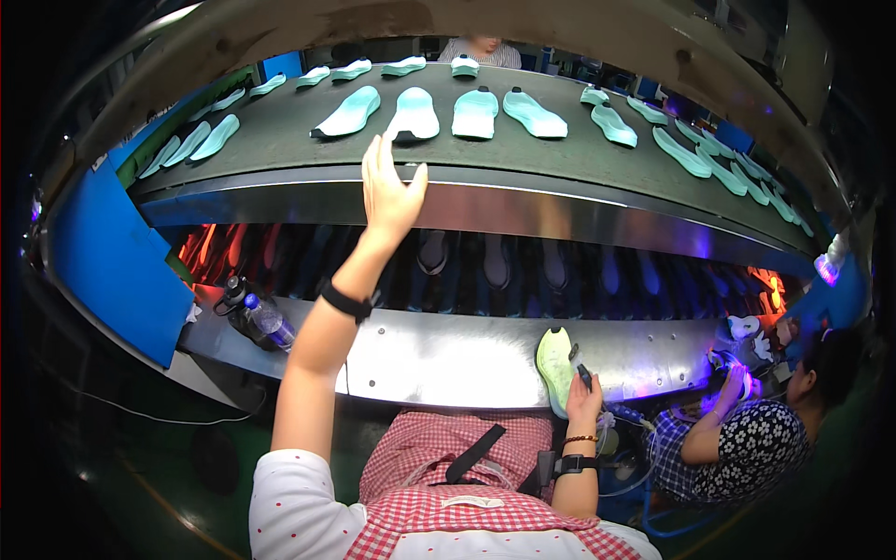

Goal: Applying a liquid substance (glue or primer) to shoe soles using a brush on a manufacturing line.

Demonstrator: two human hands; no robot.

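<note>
Mint sole (413,112) at the near edge of the belt (271,154) is best lifted by its rim with the spread, empty left hand (392,194), while below the belt a dark tool (584,375) is gripped by the right hand (584,401).

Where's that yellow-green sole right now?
In the head view, the yellow-green sole is right of centre at the front of the metal ledge, just left of the person's right hand.

The steel ledge (448,359) is passable between left forearm (317,347) and yellow-green sole (554,362)
</note>
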